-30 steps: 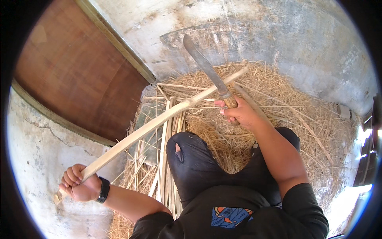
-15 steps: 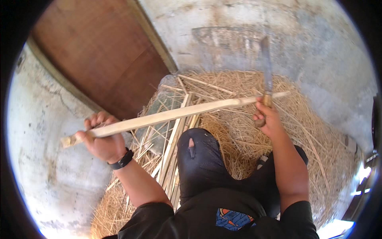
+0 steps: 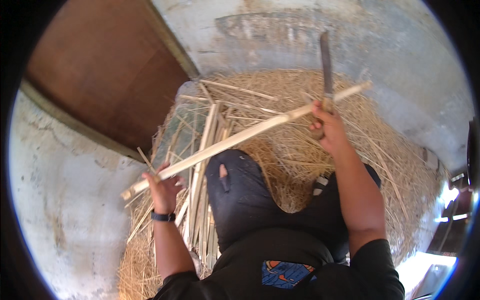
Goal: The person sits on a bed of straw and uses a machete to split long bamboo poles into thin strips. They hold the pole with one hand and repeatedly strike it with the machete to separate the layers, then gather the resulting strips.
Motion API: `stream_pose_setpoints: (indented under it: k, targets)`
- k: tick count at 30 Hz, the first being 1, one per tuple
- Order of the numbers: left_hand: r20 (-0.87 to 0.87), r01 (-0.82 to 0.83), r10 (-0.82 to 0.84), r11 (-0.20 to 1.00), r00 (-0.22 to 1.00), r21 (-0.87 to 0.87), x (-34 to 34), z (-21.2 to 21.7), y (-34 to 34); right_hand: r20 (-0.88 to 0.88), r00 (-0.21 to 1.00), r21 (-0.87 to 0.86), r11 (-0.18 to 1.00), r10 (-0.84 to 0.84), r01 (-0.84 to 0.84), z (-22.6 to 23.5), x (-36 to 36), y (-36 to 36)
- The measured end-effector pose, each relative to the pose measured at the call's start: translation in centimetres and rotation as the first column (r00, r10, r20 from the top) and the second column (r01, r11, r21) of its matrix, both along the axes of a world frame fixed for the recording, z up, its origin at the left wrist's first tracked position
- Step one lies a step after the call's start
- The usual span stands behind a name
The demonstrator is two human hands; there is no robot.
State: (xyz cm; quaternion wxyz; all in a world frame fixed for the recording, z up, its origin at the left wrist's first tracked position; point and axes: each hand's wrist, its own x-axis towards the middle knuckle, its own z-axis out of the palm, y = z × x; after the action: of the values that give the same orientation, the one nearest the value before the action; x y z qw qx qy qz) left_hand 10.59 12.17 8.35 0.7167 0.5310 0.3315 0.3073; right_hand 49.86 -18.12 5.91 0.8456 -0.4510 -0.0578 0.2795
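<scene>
A long pale bamboo strip slants across in front of me, its right end higher and farther away. My left hand holds it near its left end, the strip lying between thumb and fingers. My right hand is closed round the wooden handle of a long knife, blade pointing up and away. The fingers of this hand also meet the strip, and the knife crosses it near its right end. Beside my left hand a thin sliver sticks up; whether it is attached to the strip I cannot tell.
Several split bamboo strips lie in a pile left of my bent knee. Straw-like shavings cover the floor. A brown door panel stands at the far left, and a stained pale wall curves round behind.
The strip has tilted more steeply, its left end coming down and rightward, its right end rising. My left hand has moved right and nearer to me; the knife has shifted slightly up and left.
</scene>
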Motion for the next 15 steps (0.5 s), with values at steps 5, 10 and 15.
stream_pose_setpoints:
  k: [5,10,15]
  targets:
    - [-0.257,0.128,-0.149,0.987,0.955,-0.097,-4.5,-2.6,-4.2,0.085,0.996,-0.062,0.998,0.023,-0.017,1.6,-1.7,0.7]
    - [-0.824,0.875,-0.487,0.484,0.289,0.021,-5.8,1.3,-11.1,0.168,0.982,-0.141,0.988,0.082,-0.058,2.6,-2.6,0.7]
    - [-0.542,0.506,-0.011,0.375,0.840,0.777,-4.5,1.9,-12.9,0.252,0.942,-0.308,0.941,0.223,-0.141,4.3,-3.7,0.1]
